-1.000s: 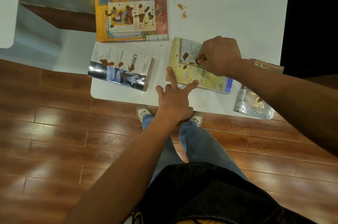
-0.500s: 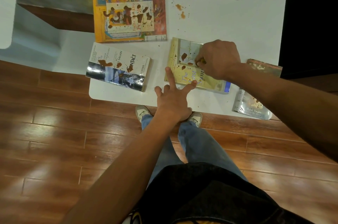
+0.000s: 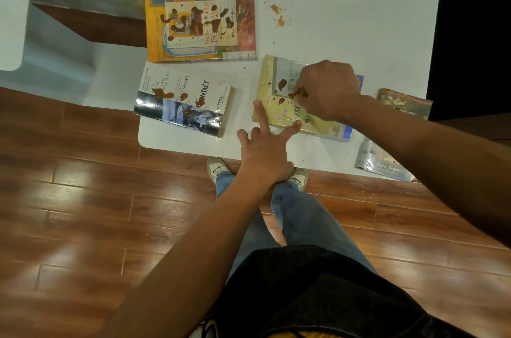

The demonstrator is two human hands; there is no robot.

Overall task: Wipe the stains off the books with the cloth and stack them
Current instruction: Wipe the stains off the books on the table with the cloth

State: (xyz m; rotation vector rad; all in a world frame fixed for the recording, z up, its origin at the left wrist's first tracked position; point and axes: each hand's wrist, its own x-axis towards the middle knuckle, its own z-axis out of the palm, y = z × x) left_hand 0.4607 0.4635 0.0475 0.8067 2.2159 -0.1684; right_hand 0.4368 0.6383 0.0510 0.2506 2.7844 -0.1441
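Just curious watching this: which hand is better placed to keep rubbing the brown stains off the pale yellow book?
The right hand. It is already over the yellow book, its curled fingers beside the stains, seemingly holding something small. The left hand lies spread at the book's near edge, steadying it.

pale yellow book (image 3: pixel 287 114) with brown stains (image 3: pixel 282 84); white table (image 3: pixel 345 33).

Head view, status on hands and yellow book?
Left hand open, fingers bracing yellow book. Right hand pinching something small on stained cover; cloth not discernible. Nothing obstructing.
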